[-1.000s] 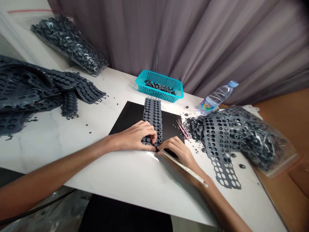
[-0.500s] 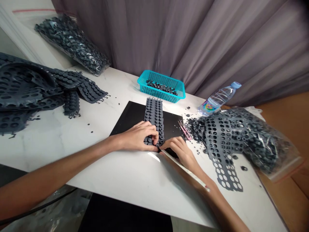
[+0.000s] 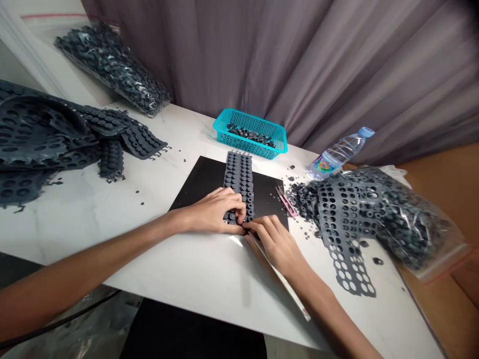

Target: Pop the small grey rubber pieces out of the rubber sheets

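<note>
A dark grey moulded rubber strip (image 3: 238, 172) with rows of round knobs lies lengthwise on a black mat (image 3: 204, 182). My left hand (image 3: 220, 212) rests on its near end, fingers curled and pinching the edge. Close beside it, my right hand (image 3: 273, 242) is closed around a long thin white stick-like tool (image 3: 288, 288). The tool's tip meets the strip's near edge by my left fingertips; the exact contact is hidden by the fingers. To the right of the strip lie pink-handled thread snips (image 3: 286, 202).
A turquoise basket (image 3: 250, 143) holds small dark rubber pieces. Rightward are a water bottle (image 3: 339, 153), loose pieces, a punched-out rubber sheet (image 3: 346, 234) and a full plastic bag (image 3: 411, 229). Uncut rubber sheets (image 3: 45, 129) and another filled bag (image 3: 116, 70) occupy the left.
My right hand has turned, and the white tool's rear end has swung down and slightly left. The left hand and the rubber strip stay in place.
</note>
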`<state>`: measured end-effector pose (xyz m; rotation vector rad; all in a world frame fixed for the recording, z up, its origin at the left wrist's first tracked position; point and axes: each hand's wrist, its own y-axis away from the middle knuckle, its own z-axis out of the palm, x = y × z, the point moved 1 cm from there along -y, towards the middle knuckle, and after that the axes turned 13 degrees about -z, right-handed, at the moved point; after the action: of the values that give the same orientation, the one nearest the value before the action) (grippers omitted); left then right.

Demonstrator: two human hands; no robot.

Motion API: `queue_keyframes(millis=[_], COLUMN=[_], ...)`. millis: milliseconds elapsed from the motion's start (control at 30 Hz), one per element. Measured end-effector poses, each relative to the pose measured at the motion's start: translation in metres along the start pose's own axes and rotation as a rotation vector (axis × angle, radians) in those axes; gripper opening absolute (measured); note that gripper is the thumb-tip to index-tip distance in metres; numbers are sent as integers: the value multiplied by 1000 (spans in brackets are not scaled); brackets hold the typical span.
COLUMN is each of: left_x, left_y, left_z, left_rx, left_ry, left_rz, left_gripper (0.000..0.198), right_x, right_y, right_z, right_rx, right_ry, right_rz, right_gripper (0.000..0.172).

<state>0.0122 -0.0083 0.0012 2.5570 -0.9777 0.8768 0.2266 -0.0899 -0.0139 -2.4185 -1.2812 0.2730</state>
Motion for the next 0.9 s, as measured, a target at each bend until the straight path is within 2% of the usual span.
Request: queue_keyframes(millis=[167,400,567,900], left_x=[1,0,-2,-3], left_y=[0,0,-1,-3], left_z=[-1,-1,1,1], left_rx=[-15,-16,-14,-10], left_ry=[-3,20,18,48], left_rz=[-13,-1,3,-21], left_gripper=[25,24,24,27], right_x=[0,11,14,7], right_y=[0,2,2,1], right_z=[1,-19,-17,-15], right_rx=[21,64,5,-33], right_ry=[15,-184,-213,-203], right_rz=[20,72,28,142], right_gripper=[22,16,24,22])
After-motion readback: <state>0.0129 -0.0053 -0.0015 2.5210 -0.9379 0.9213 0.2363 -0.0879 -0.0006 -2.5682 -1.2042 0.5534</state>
